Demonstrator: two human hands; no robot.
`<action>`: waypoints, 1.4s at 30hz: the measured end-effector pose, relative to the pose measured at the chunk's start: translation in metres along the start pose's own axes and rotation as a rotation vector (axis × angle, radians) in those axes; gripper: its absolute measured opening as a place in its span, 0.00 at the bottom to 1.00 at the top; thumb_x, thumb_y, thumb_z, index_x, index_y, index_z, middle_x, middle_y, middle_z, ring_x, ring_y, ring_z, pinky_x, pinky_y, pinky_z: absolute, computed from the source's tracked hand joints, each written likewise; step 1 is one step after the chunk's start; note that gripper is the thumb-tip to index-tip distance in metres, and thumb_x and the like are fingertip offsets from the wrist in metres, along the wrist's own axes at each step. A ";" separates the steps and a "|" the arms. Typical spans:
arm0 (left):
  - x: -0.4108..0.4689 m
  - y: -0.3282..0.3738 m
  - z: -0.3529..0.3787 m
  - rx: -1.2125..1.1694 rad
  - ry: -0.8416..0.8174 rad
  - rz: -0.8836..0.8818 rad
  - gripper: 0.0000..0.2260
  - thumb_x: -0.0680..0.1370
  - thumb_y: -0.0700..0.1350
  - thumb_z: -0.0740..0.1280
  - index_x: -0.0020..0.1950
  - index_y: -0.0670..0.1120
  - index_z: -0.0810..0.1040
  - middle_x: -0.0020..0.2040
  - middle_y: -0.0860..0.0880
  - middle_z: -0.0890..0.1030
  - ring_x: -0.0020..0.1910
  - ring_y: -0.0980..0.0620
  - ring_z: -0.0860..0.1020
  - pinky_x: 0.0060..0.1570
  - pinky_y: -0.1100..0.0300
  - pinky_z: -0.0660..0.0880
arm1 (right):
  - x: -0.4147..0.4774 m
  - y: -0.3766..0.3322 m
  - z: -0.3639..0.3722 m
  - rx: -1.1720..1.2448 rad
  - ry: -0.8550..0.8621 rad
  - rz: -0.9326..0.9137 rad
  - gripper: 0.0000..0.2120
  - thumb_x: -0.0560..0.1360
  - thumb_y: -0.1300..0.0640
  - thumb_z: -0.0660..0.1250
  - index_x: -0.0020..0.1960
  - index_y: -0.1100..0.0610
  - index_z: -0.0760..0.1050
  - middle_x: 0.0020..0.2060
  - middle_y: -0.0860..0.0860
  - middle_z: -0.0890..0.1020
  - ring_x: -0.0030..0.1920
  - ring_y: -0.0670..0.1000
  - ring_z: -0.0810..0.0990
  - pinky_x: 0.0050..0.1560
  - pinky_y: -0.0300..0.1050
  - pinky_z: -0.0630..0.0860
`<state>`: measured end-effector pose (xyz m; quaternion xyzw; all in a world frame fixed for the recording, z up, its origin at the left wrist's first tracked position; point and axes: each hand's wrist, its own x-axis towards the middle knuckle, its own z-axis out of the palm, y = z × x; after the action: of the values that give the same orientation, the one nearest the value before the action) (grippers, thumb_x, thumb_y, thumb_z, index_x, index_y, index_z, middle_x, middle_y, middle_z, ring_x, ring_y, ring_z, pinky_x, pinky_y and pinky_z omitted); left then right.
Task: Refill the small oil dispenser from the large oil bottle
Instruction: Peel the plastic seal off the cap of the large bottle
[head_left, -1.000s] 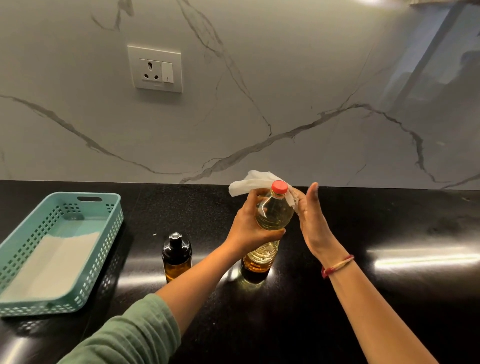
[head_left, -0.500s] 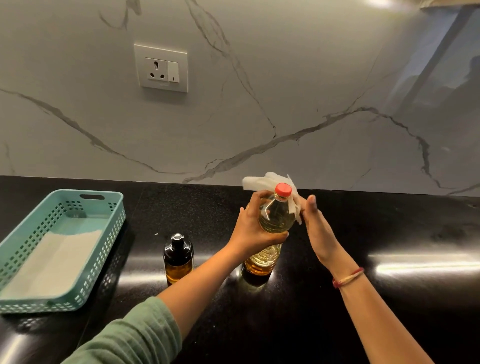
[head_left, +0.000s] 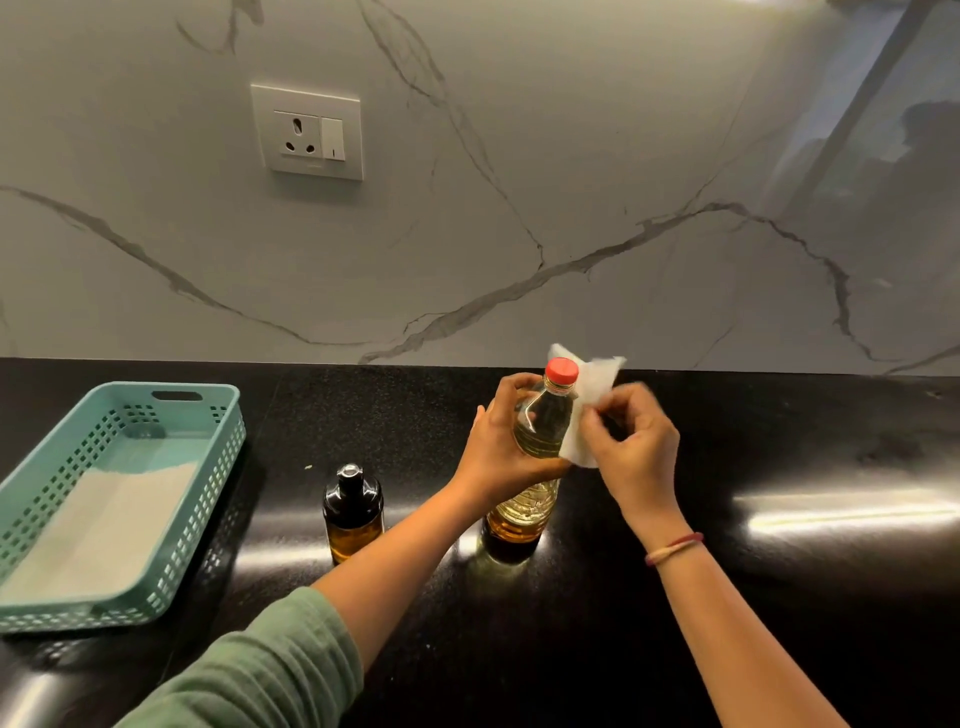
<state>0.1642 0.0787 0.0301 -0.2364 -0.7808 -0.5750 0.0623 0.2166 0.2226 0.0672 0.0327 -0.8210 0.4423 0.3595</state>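
1. Teal basket (head_left: 231, 441): it sits at the 9 o'clock end of the black counter (head_left: 779, 597), with a white sheet (head_left: 104, 525) flat on its floor. It lies well apart from both bottles, probably to stay out of the way of any oil.
2. Small oil dispenser (head_left: 353, 512): it stands upright with its dark top fitted, at the 9 o'clock side of the large bottle, near it but not touching. No hand is on it. The amber glass hides the fill level, so I cannot tell whether the refill is done.
3. Left hand (head_left: 498, 447): its fingers (head_left: 511, 387) are curled round the shoulder of the large oil bottle (head_left: 543, 415). The grip likely braces the bottle so that sideways rubbing does not tip it.
4. Large oil bottle: it is upright on the counter near the centre, with its red cap (head_left: 561, 370) on and pale oil inside.
5. White tissue (head_left: 592, 405): it is laid against the bottle's 3 o'clock side, from just below the cap down to the shoulder. It is probably there to take off oily drips that would make the bottle slippery.
6. Right hand (head_left: 631, 452): its fingers are drawn together, pinching the tissue against the bottle. This hand is slightly blurred.
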 end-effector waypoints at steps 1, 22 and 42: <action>0.000 0.000 0.000 0.003 -0.005 -0.004 0.37 0.60 0.56 0.78 0.61 0.70 0.60 0.59 0.59 0.77 0.59 0.51 0.78 0.64 0.34 0.68 | 0.005 0.001 0.000 -0.003 -0.016 0.008 0.09 0.72 0.64 0.71 0.52 0.59 0.76 0.41 0.46 0.79 0.42 0.42 0.80 0.42 0.38 0.79; 0.000 -0.005 0.002 -0.008 -0.001 0.000 0.36 0.61 0.53 0.78 0.63 0.64 0.62 0.58 0.58 0.76 0.57 0.52 0.78 0.60 0.41 0.73 | -0.004 0.003 0.016 0.271 -0.336 0.194 0.35 0.69 0.25 0.52 0.68 0.43 0.70 0.65 0.46 0.76 0.68 0.47 0.71 0.67 0.56 0.70; 0.009 -0.009 -0.001 0.050 -0.016 0.093 0.52 0.56 0.64 0.78 0.72 0.58 0.53 0.72 0.57 0.53 0.73 0.50 0.59 0.70 0.42 0.66 | 0.037 -0.002 0.015 0.332 -0.350 0.301 0.50 0.57 0.17 0.51 0.58 0.56 0.77 0.50 0.49 0.82 0.51 0.40 0.80 0.46 0.29 0.75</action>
<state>0.1517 0.0783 0.0257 -0.2753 -0.7836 -0.5498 0.0884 0.1814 0.2200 0.0866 0.0446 -0.7826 0.6067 0.1321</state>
